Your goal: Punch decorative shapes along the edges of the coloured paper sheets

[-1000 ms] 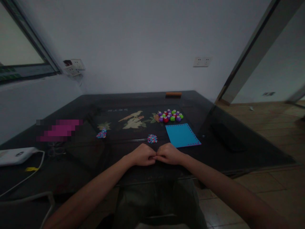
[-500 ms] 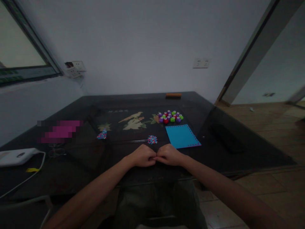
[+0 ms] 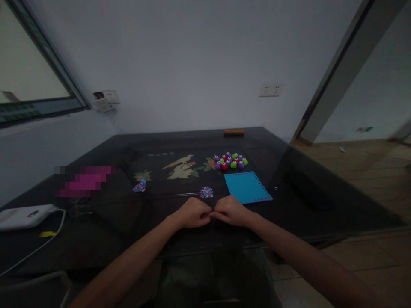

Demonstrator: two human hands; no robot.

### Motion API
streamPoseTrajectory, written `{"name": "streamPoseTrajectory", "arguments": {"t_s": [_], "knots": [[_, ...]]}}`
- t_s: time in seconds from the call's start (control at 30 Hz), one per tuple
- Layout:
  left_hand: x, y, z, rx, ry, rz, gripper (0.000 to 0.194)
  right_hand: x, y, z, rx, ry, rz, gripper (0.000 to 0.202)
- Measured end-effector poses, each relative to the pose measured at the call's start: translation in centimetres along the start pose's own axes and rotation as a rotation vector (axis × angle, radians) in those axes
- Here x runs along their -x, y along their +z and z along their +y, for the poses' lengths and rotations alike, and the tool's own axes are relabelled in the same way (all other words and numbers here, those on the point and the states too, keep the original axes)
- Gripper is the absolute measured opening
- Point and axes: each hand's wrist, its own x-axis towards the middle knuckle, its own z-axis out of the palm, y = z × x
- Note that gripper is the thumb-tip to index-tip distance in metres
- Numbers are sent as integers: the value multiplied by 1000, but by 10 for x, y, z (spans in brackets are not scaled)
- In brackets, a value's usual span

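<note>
My left hand (image 3: 193, 212) is curled into a fist at the near side of the dark table, palm down. My right hand (image 3: 231, 211) is closed the same way beside it, and the two meet at the thumbs. Nothing shows sticking out of either fist. Just beyond them lies a small heap of pink, white and blue beads (image 3: 206, 192). A blue square sheet with a dotted border (image 3: 247, 187) is close past my right hand. Behind it, purple, green and red balls with eye-like tops (image 3: 231, 161) sit clustered together.
Another bead heap (image 3: 140, 185) lies to the left. Further left are a white device (image 3: 27, 217) with a cable and a blurred pink patch (image 3: 88, 180). A brown bar (image 3: 234, 132) is at the table's back edge; a dark oblong thing (image 3: 308, 190) lies right.
The whole view has shifted slightly, so the table and its things appear a little lower. Both fists stay together in the same place on the table.
</note>
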Motion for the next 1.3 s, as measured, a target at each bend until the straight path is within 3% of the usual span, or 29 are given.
{"name": "streamPoseTrajectory", "arguments": {"t_s": [0.17,0.27,0.43,0.57,0.7,0.83,1.3], "knots": [[-3,0,3,-7,-32,21,20,3,-12,5,10,51,62,39],[-10,-6,9,-11,-65,47,18,5,-31,15,31,156,102,41],[-37,-16,26,33,-96,91,9,5,-82,61,77,528,210,39],[-74,-4,45,110,-146,184,24,6,-105,108,190,913,215,24],[-98,23,57,109,-195,204,37,16,-93,136,214,1024,200,19],[-99,43,56,94,-230,204,45,27,-73,148,215,1057,178,25],[-97,51,50,37,-164,31,52,38,-52,170,237,964,42,29]]}}
